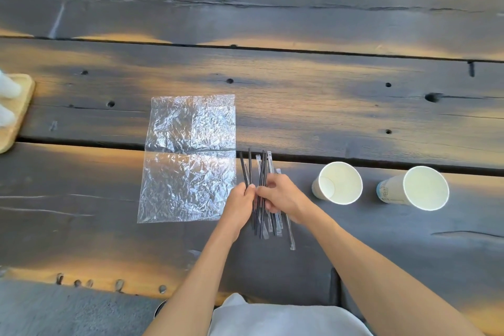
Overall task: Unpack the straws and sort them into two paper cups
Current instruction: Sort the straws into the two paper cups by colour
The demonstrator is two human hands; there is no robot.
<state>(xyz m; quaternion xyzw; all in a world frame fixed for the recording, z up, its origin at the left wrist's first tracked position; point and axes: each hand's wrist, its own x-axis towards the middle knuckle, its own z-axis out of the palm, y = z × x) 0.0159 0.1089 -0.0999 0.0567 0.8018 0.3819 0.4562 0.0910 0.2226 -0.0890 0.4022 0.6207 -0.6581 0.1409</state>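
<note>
Thin black plastic straws (260, 194) in slippery clear sleeves: light, springy, likely to roll; both hands' fingers (249, 189) pinching mid-bundle; best gripped mid-length

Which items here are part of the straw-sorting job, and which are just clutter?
Job:
- bundle of straws, black and clear-wrapped, gripped by left hand and right hand
- near paper cup, empty
- far paper cup, empty
- clear plastic bag, flat, emptied

Lying about:
- wooden tray at the table's left edge
</note>
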